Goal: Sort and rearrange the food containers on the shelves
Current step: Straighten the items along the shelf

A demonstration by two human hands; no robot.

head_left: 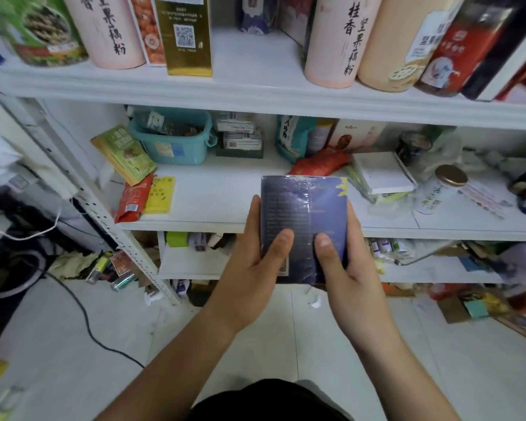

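Note:
A dark blue box wrapped in shiny film is held in front of the middle shelf. My left hand grips its left side with the thumb on the front. Its right side sits in my right hand, thumb also on the front. The box's lower part is hidden behind my fingers. The upper shelf carries pink tubes, a gold box and other tall containers.
On the middle shelf stand a teal basket, a green packet, red and yellow packets, a red bag, a white box and a gold-lidded jar. Clutter and a black cable lie on the floor.

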